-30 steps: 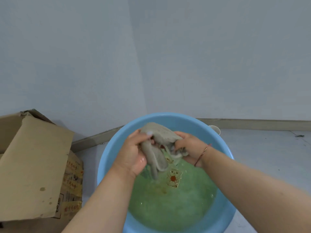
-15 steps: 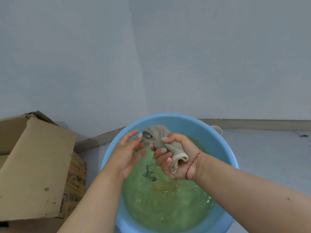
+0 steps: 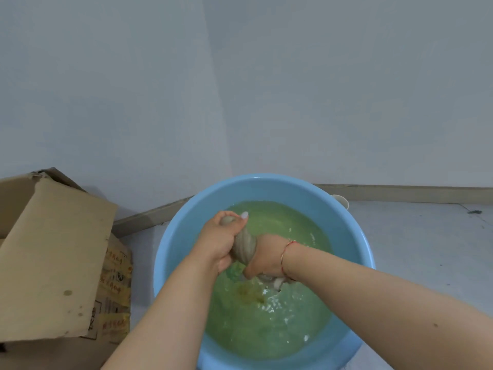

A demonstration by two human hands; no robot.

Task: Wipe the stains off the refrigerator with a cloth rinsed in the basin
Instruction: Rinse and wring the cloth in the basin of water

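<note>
Both hands wring the cloth (image 3: 244,245) above the water: the left hand (image 3: 217,243) has its grip curled round the upper end, thumb laid across the top where a rounded nub of fabric pokes out, and the right hand (image 3: 266,256) has its grip wrapped round the lower end, palm turned away so its fingers are hidden. Between the two fists the grey-beige cloth is twisted into a tight spiral rope; a short pale tail of it shows under the right wrist, just at the water surface, though whether it dips in is hard to tell. A thin red bracelet (image 3: 285,256) circles the right wrist. Beneath the hands sits the blue basin (image 3: 354,236), holding cloudy green water (image 3: 266,329) with white flecks and a brownish patch that obscure the bottom. The basin's near rim is cut off by the frame's lower edge. To the left stands a cardboard box (image 3: 53,257) with an open flap, its printed side partly hidden. The basin rests on a pale floor (image 3: 426,249) in the corner of two grey walls (image 3: 346,89); a small pale object (image 3: 341,201) peeks from behind the far rim, mostly hidden.
</note>
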